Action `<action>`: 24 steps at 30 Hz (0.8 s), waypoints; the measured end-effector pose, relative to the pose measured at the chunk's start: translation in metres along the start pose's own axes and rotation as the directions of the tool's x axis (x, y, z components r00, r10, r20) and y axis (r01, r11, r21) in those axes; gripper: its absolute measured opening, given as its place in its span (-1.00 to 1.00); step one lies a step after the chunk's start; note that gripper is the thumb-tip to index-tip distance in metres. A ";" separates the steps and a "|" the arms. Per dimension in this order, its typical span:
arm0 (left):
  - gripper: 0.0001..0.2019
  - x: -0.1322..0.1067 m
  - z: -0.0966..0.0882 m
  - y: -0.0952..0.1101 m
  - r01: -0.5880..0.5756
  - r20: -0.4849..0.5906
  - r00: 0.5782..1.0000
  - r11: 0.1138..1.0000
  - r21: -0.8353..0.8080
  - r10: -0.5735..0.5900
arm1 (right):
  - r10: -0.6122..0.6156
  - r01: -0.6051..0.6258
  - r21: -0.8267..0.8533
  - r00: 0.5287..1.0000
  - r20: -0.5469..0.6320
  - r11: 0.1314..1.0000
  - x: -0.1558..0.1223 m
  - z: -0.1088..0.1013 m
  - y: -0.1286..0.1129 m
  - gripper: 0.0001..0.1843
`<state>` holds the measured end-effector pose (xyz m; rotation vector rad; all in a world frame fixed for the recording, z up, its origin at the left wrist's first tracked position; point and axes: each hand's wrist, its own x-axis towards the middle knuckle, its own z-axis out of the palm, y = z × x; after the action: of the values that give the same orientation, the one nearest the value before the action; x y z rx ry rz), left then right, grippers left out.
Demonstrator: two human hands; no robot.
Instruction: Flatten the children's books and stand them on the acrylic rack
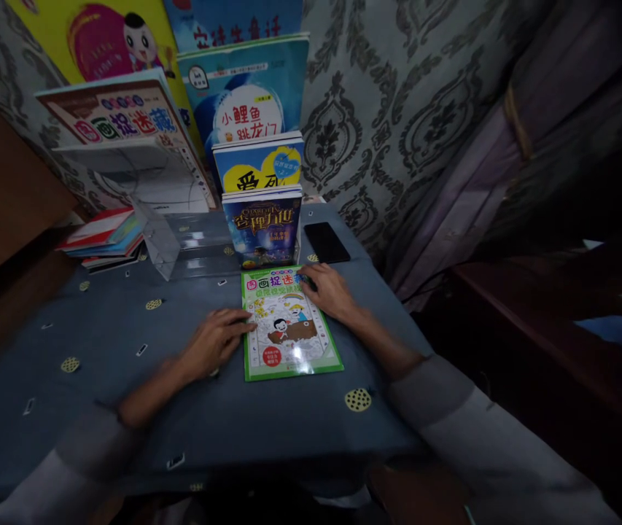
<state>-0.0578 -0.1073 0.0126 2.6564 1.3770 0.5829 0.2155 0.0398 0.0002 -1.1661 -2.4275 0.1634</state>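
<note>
A green-bordered children's picture book [289,328] lies flat on the cloth-covered table, its glossy cover facing up. My left hand [216,340] rests at the book's left edge, fingers stretched out and their tips on the cover. At the upper right of the same book, my right hand [328,290] has its fingers loosely bent over the cover, touching it and covering part of the title. Neither hand lifts the book. Just behind it stands a dark blue storybook [264,230] at the front of a row of upright books.
Behind rise a yellow-and-blue book [259,168], a teal book [245,91] and a brown-covered book [119,120] on a clear stand [160,237]. A black phone [327,242] lies to the right. Stacked thin books [106,233] sit at left; a patterned wall [387,109] closes the back.
</note>
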 end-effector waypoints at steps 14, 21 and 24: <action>-0.62 0.041 0.027 -0.030 0.301 -0.155 0.947 0.947 0.114 -0.282 | 0.015 -0.012 -0.062 0.999 0.052 0.998 -0.002 -0.005 -0.013 -0.69; -0.62 0.039 0.028 -0.035 0.290 -0.152 0.950 0.952 0.096 -0.274 | 0.014 -0.012 -0.087 1.000 0.021 0.996 -0.004 0.004 -0.016 -0.66; -0.63 0.039 0.028 -0.036 0.283 -0.163 0.950 0.955 0.087 -0.267 | 0.012 -0.011 -0.082 1.000 0.016 0.997 -0.004 0.006 -0.016 -0.65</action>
<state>-0.0549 -0.0523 -0.0115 2.4751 1.8330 0.7026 0.2042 0.0269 -0.0023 -1.2192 -2.4634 0.0778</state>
